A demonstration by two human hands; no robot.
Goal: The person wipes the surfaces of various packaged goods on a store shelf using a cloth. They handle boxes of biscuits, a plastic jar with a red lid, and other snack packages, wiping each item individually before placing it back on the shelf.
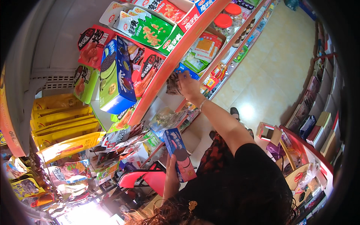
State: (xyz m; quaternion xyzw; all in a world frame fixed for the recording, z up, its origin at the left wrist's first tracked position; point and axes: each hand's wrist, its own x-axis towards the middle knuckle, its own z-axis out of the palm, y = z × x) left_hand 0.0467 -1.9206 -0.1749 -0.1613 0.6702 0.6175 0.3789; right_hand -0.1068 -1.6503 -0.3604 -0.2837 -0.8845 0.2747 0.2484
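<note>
My left hand [172,174] holds a blue and pink Oreo cookie box [180,156] upright in front of my body, its printed front turned up. My right hand [189,85] reaches under the red-edged upper shelf to the shelf below. Its fingers are at a dark brown crumpled item [172,84] and beside a blue package [187,71]; whether they grip either one is hidden. Above, on the upper shelf, a blue and green cookie box [118,78] lies tilted between red snack packs [149,70] and a green snack pack [85,83].
Open cartons of green snack packs [152,31] stand along the upper shelf's red edge [168,67]. Yellow bags [67,121] hang at left. Red-lidded jars [223,21] stand farther along. A red chair [153,180] is below; tiled floor [261,64] runs between shelves.
</note>
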